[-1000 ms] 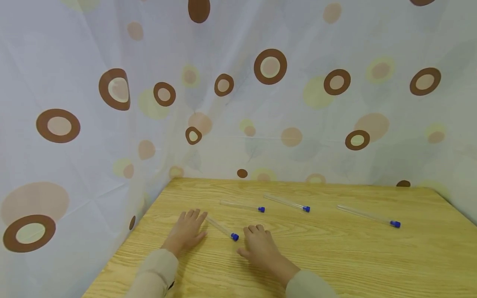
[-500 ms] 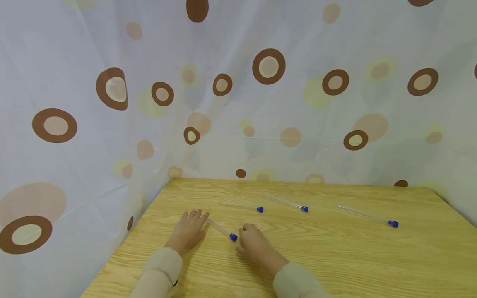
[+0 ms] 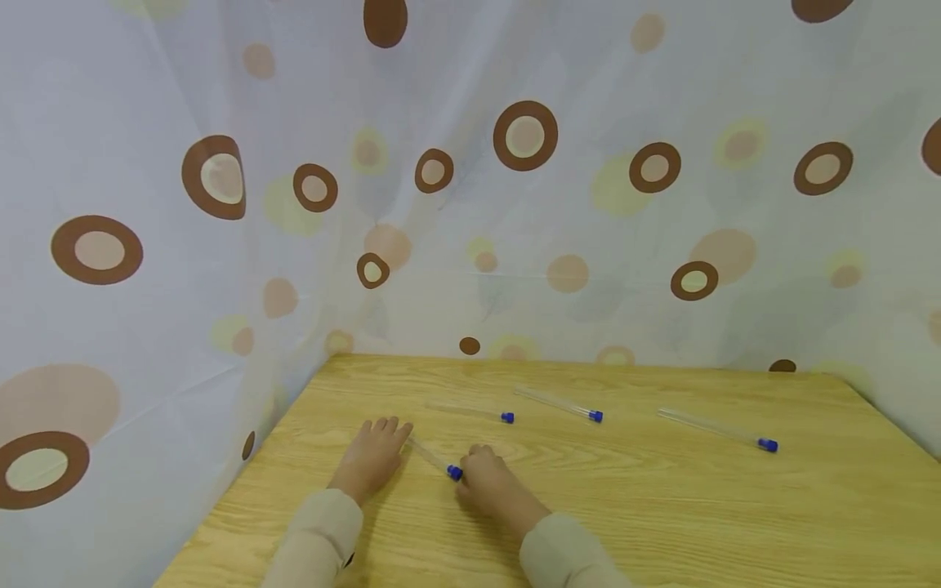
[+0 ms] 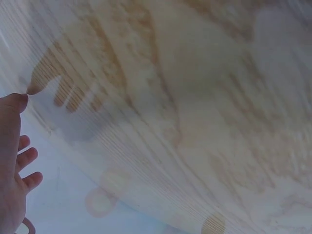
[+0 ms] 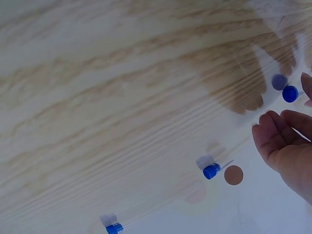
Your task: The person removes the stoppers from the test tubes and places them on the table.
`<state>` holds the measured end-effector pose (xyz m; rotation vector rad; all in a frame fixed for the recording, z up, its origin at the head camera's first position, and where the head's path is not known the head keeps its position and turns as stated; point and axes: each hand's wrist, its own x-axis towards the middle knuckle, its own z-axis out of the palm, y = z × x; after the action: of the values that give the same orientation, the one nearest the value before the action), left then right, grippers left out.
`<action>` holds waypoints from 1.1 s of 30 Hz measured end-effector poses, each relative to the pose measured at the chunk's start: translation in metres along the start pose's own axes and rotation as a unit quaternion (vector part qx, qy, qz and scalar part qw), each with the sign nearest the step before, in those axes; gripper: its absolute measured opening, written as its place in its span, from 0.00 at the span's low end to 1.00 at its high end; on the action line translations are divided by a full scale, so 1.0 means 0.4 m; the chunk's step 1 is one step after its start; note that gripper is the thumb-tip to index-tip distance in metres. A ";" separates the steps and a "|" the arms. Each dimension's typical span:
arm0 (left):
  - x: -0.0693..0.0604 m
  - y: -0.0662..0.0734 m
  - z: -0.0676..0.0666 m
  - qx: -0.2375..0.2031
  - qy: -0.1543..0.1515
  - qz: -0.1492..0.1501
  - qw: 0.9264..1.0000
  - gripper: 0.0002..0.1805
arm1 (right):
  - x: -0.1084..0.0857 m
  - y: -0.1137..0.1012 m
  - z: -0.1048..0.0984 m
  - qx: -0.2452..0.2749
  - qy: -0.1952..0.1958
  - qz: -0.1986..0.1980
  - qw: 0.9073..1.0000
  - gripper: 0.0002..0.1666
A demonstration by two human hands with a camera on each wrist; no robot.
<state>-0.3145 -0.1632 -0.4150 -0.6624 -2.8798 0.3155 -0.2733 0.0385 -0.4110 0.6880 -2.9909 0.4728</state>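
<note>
A clear test tube with a blue cap lies slantwise on the table between my hands. The fingers of my left hand are spread beside the tube's far end; in the left wrist view its thumb meets its own reflection on the tabletop. Close by the cap, my right hand is loosely bent. Seen from the right wrist, the cap shows in the gap between thumb and fingers, with no grip visible. Whether either hand touches the tube cannot be told.
Farther back lie three more capped tubes: one at the left, one in the middle and one at the right. A spotted curtain rises along the back and left of the wooden table.
My right hand has moved left, up close to the near tube's cap, and its fingers have bent more. My left hand stays almost in place. The whole view has shifted slightly.
</note>
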 end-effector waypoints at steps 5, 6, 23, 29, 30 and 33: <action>0.007 0.009 -0.004 -0.020 -0.007 -0.009 1.000 0.22 | 0.008 -0.004 0.004 -0.022 -0.007 0.003 1.000 0.07; 0.008 0.011 -0.005 -0.018 -0.006 -0.009 1.000 0.21 | 0.010 -0.006 0.005 -0.029 -0.007 0.003 1.000 0.08; 0.010 0.021 0.008 0.017 -0.006 -0.014 1.000 0.17 | 0.033 -0.048 0.031 -0.088 -0.010 0.074 0.993 0.09; 0.012 0.018 0.015 0.019 0.015 -0.006 1.000 0.12 | 0.031 -0.055 0.034 -0.117 0.001 0.080 0.990 0.07; 0.012 0.017 0.016 0.020 0.019 -0.005 1.000 0.11 | 0.031 -0.055 0.033 -0.117 0.003 0.081 0.990 0.06; 0.012 0.017 0.013 0.035 0.027 0.003 0.999 0.12 | 0.030 -0.052 0.032 -0.113 0.010 0.087 0.990 0.04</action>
<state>-0.3170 -0.1561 -0.4212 -0.6569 -2.8022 0.3905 -0.2748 0.0118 -0.4159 0.4043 -3.0317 0.1401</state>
